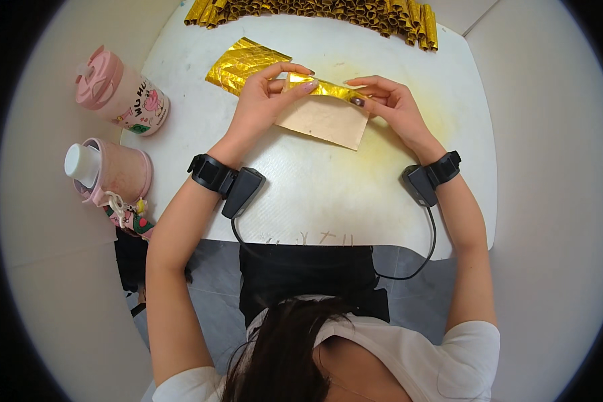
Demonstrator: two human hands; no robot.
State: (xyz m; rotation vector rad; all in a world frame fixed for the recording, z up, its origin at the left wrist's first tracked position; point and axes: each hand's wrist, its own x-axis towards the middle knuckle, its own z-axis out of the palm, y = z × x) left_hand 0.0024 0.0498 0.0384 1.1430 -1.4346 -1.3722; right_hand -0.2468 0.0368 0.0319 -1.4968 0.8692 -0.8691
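Observation:
A sheet of gold foil paper (pixel 325 124) lies between my hands, its pale beige back facing up. Its far edge is turned over, so a shiny gold strip (pixel 323 88) runs along it. My left hand (pixel 273 92) pinches the strip's left end between thumb and fingers. At the strip's right end, my right hand (pixel 385 102) pinches it the same way. Just beyond my left hand lies another gold sheet (pixel 238 63), shiny side up and creased, partly covered by that hand.
Many rolled gold paper tubes (pixel 328 10) are piled along the table's far edge. On the left stand a pink lidded bottle (pixel 124 97) and a pink cup (pixel 124 171) holding a white-capped item. Black wrist devices (pixel 243 191) with cables sit on both my wrists. White walls flank the white table (pixel 301 194).

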